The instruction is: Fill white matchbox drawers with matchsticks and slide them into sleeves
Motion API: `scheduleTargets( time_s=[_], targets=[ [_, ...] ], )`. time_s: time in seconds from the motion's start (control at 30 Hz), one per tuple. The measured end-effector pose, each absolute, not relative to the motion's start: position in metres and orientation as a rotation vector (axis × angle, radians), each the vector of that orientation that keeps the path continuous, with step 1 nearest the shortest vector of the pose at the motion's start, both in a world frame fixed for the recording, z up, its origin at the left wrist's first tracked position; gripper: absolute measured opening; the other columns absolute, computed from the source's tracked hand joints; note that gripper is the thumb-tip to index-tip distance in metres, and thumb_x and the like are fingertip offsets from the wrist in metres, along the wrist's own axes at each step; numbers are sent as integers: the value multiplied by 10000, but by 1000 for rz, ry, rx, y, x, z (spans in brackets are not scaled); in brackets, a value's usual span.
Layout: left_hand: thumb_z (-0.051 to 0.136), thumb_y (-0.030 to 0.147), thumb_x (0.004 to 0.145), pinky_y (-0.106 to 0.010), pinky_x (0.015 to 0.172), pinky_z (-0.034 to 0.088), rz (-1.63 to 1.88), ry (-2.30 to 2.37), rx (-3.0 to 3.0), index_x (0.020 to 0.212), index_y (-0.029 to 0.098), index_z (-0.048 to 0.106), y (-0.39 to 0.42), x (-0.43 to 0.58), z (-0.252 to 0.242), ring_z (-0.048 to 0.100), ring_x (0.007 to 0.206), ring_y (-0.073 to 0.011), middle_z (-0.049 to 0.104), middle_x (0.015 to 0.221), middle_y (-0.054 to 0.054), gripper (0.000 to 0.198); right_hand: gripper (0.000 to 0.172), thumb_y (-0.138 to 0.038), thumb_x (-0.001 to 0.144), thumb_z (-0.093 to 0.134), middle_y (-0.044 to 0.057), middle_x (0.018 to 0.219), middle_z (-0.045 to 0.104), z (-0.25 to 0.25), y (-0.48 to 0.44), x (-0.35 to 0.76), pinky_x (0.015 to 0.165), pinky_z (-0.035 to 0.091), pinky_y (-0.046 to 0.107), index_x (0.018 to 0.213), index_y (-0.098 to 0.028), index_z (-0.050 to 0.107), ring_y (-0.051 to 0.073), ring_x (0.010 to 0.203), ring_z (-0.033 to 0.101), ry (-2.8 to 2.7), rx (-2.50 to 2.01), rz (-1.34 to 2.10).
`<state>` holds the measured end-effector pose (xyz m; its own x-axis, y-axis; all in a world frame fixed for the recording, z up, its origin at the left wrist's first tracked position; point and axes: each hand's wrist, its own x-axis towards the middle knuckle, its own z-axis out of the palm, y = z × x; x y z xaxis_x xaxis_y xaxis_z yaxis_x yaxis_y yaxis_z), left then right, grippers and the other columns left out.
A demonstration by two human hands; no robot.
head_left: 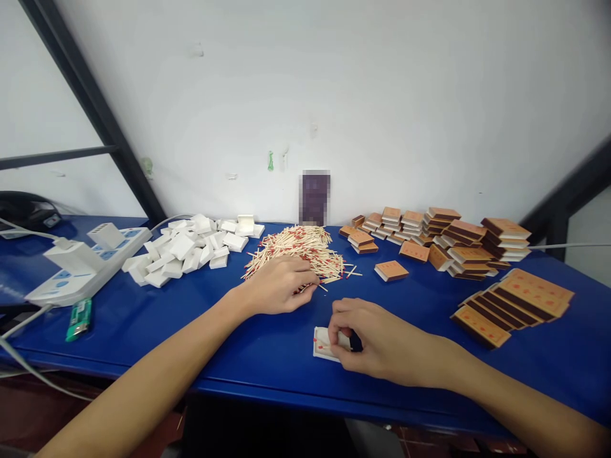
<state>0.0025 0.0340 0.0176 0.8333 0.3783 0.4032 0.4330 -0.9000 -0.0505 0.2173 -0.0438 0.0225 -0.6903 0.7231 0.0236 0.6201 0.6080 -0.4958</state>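
Note:
My left hand (pixel 281 284) is at the near edge of a heap of red-tipped matchsticks (pixel 305 242). Its fingers are closed, and a pale matchstick (pixel 323 288) pokes out by the fingertips. Closer to me, my right hand (pixel 370 337) bends over a white matchbox tray (pixel 321 332) lying flat on the table. Thumb and forefinger pinch together inside it, at a matchstick (pixel 324 347) whose red head points left. The hand covers the tray's right part, so how many sticks lie there is hidden.
White empty matchbox trays (pixel 184 245) are piled left of the heap. Finished-looking orange matchboxes (pixel 443 229) stand stacked at right, with a fanned row of sleeves (pixel 515 302) nearer. A power strip (pixel 62 286) and green packet (pixel 79 319) lie left on the blue table (pixel 267 353).

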Motion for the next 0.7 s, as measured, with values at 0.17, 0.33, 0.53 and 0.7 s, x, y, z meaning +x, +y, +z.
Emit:
scheduleTargets(
  time_s=[0.17,0.33,0.53,0.7],
  targets=[
    [453,233,935,-291,698,422,-550,-664,-2876,887,160,676,34,2,19,565,738,-159,636,794,-39,239,136,-183,850,579,-14,746,554,24,-44,217,679,398,256,715,-188,575,129,721,509,-2632,-1077,652],
    [463,216,926,-283,697,417,-558,-658,-2902,890,162,672,33,1,21,561,743,-157,641,808,-36,219,158,-160,859,558,-27,708,529,25,-44,216,599,359,225,701,-178,552,96,642,475,-2602,-1051,650],
    [463,225,930,-283,696,415,-547,-671,-2912,888,164,671,35,2,18,558,744,-157,639,806,-37,221,137,-181,849,587,-34,674,523,19,-43,215,595,354,221,714,-173,567,90,615,465,-2529,-1034,641],
    [457,221,932,-284,696,413,-551,-670,-2922,882,161,669,36,2,18,558,739,-156,640,793,-35,226,208,-281,895,596,-30,696,525,13,-41,216,586,347,222,718,-173,574,85,603,455,-2541,-1028,675]
  ],
)
